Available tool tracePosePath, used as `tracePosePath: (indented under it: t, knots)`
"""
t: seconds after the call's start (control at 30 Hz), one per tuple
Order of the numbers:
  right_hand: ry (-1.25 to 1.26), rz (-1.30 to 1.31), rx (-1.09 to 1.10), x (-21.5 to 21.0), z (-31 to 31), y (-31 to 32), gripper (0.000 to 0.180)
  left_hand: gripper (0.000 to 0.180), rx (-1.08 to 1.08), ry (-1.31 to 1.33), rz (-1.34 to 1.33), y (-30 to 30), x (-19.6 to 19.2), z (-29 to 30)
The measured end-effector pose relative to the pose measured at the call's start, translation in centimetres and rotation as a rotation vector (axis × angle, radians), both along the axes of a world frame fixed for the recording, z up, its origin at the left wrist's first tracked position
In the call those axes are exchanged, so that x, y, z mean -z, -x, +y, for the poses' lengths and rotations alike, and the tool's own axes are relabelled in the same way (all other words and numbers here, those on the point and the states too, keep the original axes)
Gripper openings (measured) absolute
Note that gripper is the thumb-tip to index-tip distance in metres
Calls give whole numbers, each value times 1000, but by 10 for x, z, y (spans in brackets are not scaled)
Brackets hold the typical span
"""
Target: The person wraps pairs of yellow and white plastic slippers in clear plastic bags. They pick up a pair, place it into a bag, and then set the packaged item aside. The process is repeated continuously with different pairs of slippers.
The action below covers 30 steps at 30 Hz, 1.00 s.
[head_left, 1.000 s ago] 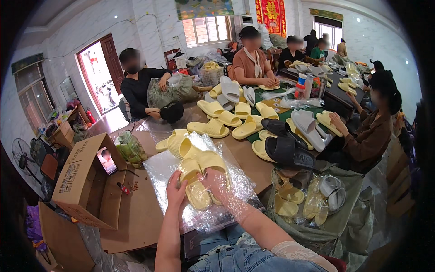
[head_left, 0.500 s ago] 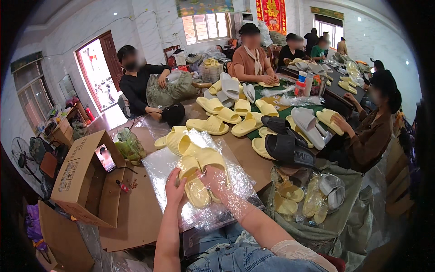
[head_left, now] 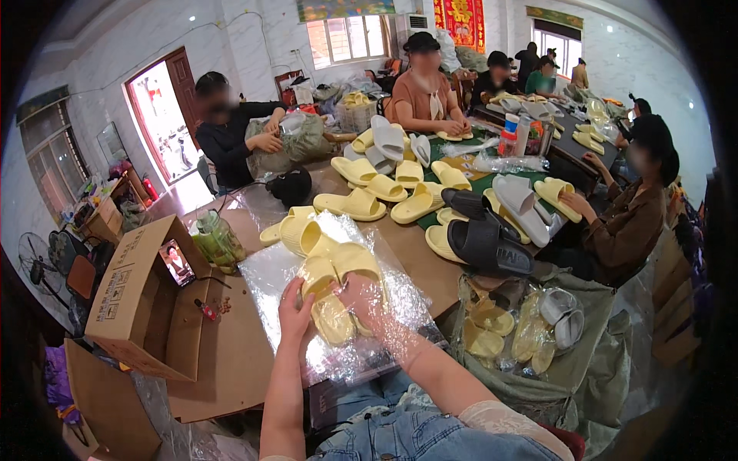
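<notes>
Both hands hold a pair of yellow slippers [head_left: 332,286] pressed sole to sole, toes pointing away. The left hand [head_left: 293,310] clasps the pair from the left side w/ fingers curled round the edge; the right hand [head_left: 361,298] grips from the right, thumb on top (its fingertips are hidden behind the foam, so how far they wrap I can't tell). The pair sits over a stack of clear plastic bags [head_left: 400,300] spread on the brown table [head_left: 231,361], just in front of the person's denim lap. Just beyond lie two more yellow slippers [head_left: 296,229]. To the left stands an open cardboard box [head_left: 127,300] w/ a phone [head_left: 177,261] propped on it, a green-tinted bottle [head_left: 217,240] beside that. To the right, a black slipper [head_left: 486,244] on the table edge, and below it a sack of bagged slippers [head_left: 530,338]. Other workers sit round the far side.
</notes>
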State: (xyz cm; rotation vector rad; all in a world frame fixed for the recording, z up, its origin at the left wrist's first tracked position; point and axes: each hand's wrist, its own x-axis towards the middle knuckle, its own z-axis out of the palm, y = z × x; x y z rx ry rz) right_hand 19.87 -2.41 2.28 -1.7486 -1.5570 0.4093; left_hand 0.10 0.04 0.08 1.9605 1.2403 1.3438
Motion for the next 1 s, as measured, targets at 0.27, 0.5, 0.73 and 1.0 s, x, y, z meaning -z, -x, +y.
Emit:
tracePosePath:
  t: [0.27,0.5,0.73,1.0]
  knots:
    - [-32,-7,20,7,2,0,49,48,-4,-17,-28,-2,1,-1]
    - [-27,-16,34,-3,-3,2,48,47,-10,-25,-1,-1,-3,-2]
    - [-49,-7,0,-4,-7,1,48,46,-11,-2,-8,-1,-2,-4]
    - [-9,-31,3,0,1,-1,50,49,-9,-25,-3,-2,0,0]
